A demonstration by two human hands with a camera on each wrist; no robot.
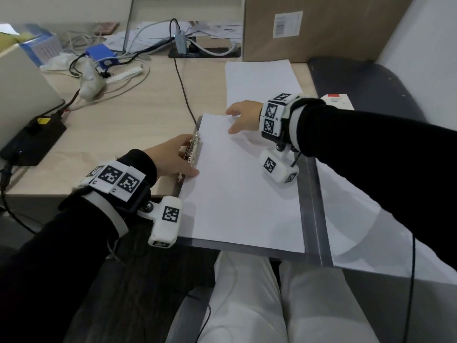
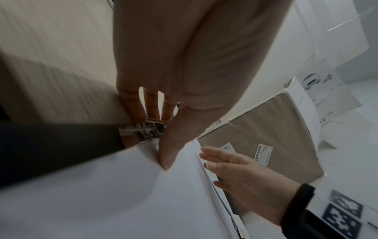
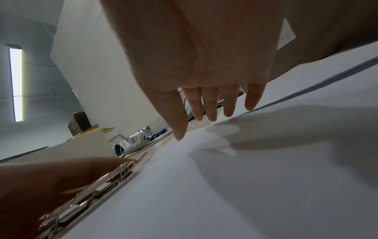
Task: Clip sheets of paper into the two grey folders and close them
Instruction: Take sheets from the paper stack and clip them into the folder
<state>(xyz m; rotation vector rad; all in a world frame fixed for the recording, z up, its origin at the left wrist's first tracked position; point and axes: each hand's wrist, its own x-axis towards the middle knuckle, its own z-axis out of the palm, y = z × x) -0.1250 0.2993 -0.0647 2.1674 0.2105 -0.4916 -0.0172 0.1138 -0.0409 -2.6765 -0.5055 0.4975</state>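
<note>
White trousers point(image 1: 247, 305) of the seated person fill the bottom of the head view, under the open grey plastic folder point(image 1: 314, 214) that overhangs the pale wooden desk point(image 1: 123, 125). One white sheet of paper point(image 1: 242, 189) lies flat in the folder, its left edge at the silver metal clip point(image 1: 194, 151). The left hand point(image 1: 173, 158) grips that clip, fingers curled over it and thumb lying on the sheet's edge. The right hand point(image 1: 243, 117) rests over the sheet's far corner with fingers straight and spread, holding nothing; the right wrist view shows the fingertips point(image 3: 250, 105) at the paper. A second stack of white paper point(image 1: 262, 80) lies just beyond, before a brown cardboard box point(image 1: 321, 26). Tangled cables point(image 1: 111, 70) sit far left.
</note>
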